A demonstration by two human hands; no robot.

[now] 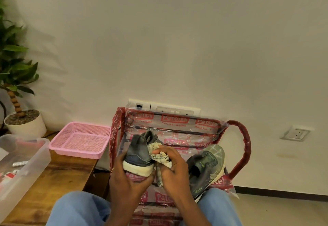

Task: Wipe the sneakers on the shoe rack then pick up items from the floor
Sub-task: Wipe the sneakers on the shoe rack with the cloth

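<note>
left hand [128, 175] grips the grey sneaker [139, 152] from under its pale sole, fingers curled round the heel end; the shoe is held over the shoe rack [245, 147]. right hand [173, 169] is clenched on a crumpled patterned cloth [160, 156], which is pressed against the sneaker's side. second sneaker [207, 165] lies tilted on the plastic-wrapped rack, right of the hands. pink basket [79, 140] and clear tub [23, 163] sit on the wooden bench [58, 181], left.

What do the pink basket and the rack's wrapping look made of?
Pink basket: likely moulded plastic, matte, given its even mesh of holes. Rack wrapping: thin clear plastic film, glossy and crinkled, with red print.
</note>
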